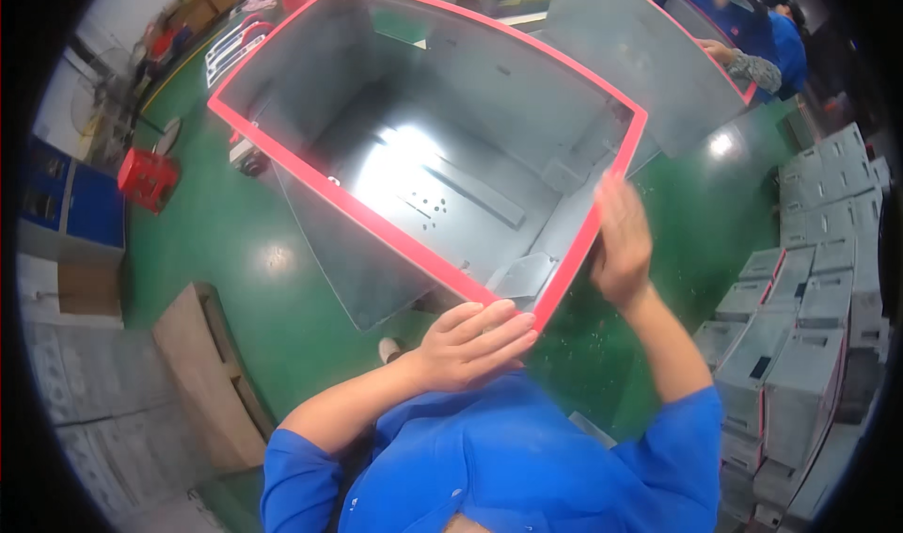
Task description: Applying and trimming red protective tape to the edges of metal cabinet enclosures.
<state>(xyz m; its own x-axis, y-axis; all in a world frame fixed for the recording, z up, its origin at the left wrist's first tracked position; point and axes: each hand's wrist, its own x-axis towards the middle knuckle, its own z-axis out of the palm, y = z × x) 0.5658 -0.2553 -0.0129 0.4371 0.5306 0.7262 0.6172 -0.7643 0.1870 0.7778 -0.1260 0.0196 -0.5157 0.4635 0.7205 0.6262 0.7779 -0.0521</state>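
Observation:
A large grey metal cabinet shell (489,128) lies before me with its open side up, and a red strip (320,183) runs round its rim. Holes and a long raised rib show on its inner floor. My left hand (473,345) lies with fingers stretched out over the near corner of the rim. On the right side of the rim rests my right hand (623,237), its fingers extended along the red strip and slightly blurred. Neither hand is wrapped round anything that I can see.
Grey metal boxes (800,364) are stacked at the right. A co-worker in blue (785,48) handles another red-edged panel at the far right. A red stool (149,179) and a wooden pallet (212,373) stand on the left. The floor (273,260) is green.

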